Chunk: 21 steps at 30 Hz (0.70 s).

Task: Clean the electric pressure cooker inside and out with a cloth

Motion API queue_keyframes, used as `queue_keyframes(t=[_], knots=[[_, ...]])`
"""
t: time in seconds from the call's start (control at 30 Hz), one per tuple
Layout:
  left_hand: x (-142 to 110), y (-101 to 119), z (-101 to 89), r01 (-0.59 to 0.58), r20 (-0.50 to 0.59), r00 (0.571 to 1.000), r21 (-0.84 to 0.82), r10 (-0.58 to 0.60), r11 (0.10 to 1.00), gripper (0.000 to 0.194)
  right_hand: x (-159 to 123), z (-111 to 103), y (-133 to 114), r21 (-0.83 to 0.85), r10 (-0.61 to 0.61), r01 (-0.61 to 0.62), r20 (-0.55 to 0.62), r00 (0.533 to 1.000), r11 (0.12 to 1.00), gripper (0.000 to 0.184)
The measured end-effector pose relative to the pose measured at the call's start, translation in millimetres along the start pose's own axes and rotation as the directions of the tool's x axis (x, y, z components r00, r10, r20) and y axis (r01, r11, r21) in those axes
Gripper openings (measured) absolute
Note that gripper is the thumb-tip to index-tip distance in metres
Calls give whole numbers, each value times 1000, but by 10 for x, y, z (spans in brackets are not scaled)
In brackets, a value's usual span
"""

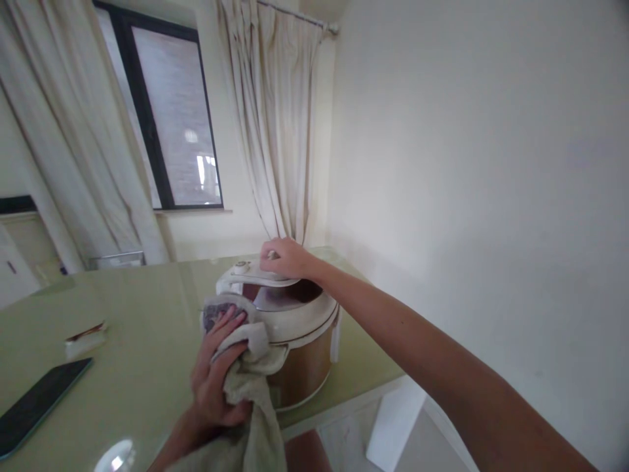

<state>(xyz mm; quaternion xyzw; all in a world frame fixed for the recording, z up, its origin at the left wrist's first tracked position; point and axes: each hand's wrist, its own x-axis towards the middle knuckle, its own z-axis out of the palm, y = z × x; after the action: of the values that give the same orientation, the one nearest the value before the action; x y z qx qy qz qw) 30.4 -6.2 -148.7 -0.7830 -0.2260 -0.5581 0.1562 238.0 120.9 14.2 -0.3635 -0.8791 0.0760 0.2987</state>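
A round container [301,373] with a white rim and a brown lower body stands near the table's edge. A white bar [253,271] with a knob on it spans its top, above a dark opening. The fingers of my right hand [285,257] are closed on this bar at its far side. My left hand [216,377] grips a crumpled, light greenish-grey cloth [255,380] and presses it against the container's left side. Part of the cloth hangs down below the table's edge. My left fingertips lie over the cloth, and the bar's far end is hidden behind my right hand.
A dark phone [42,403] and a small packet [86,339] lie on the pale green table [142,321]. A white wall [481,164] rises on the right. Curtains [275,131] and a window [174,111] are behind. White furniture [396,419] stands below the table's edge.
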Motion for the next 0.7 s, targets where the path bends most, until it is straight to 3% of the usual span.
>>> queue_keyframes(t=[0.07, 0.17, 0.27, 0.37, 0.43, 0.53, 0.63, 0.7], knots=[[267, 31, -24, -101, 53, 993, -54, 104, 993, 36, -32, 2, 44, 174, -57, 68, -64, 996, 982, 9], [699, 115, -24, -138, 299, 939, -135, 173, 981, 22, -88, -52, 148, 362, -104, 119, -61, 993, 925, 14], [1036, 132, 39, -120, 458, 861, -244, 223, 962, 20, -119, -142, 225, 393, -134, 119, 11, 991, 912, 18], [1152, -57, 80, -16, 463, 873, -289, 155, 957, 27, -103, -212, 239, 323, -148, 115, 80, 986, 939, 20], [1050, -275, 67, 58, 395, 917, -264, 53, 963, 30, -70, -228, 222, 239, -166, 134, 122, 978, 962, 19], [618, -579, 40, 121, 263, 962, -177, -71, 977, 38, -5, -201, 176, 103, -114, 98, 155, 981, 990, 18], [20, -726, 86, 263, 109, 960, -23, -259, 965, 52, 58, -139, 121, -20, 113, -112, 95, 989, 994, 21], [-315, -761, 153, 382, 78, 918, 76, -388, 921, 60, 83, -94, 83, -39, 224, -222, 71, 972, 974, 24]])
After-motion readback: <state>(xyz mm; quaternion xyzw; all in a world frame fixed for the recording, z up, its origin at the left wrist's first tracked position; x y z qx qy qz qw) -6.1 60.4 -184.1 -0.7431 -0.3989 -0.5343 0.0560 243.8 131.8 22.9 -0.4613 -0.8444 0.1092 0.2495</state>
